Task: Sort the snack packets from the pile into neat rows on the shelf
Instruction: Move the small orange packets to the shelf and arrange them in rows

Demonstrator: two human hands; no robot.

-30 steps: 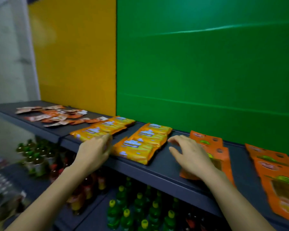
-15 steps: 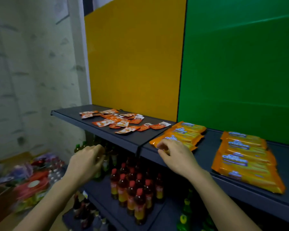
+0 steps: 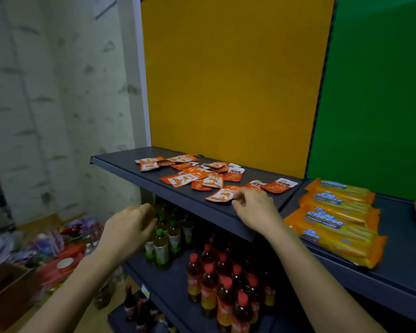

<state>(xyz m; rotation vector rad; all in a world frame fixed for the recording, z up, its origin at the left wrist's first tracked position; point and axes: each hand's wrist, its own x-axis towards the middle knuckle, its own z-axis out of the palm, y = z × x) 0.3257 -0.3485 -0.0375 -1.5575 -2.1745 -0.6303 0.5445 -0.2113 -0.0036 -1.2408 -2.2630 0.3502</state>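
Note:
A loose pile of small orange snack packets (image 3: 197, 175) lies scattered on the dark shelf (image 3: 130, 165) in front of the yellow back panel. My right hand (image 3: 253, 207) is at the pile's near edge, its fingertips curled at the nearest orange-and-white packet (image 3: 220, 195); whether it pinches the packet is unclear. My left hand (image 3: 130, 228) hangs below and in front of the shelf edge, fingers loosely curled, holding nothing.
Rows of long orange cheese-wafer packs (image 3: 336, 217) lie on the shelf section to the right, before the green panel. Bottles with green caps (image 3: 163, 246) and red caps (image 3: 223, 287) fill the lower shelf. Boxes and bagged goods (image 3: 46, 255) clutter the floor at left.
The view has swung left from the wafer packs to the pile. My right hand left the wafer packs and came to the nearest small packet. My left hand dropped below the shelf edge.

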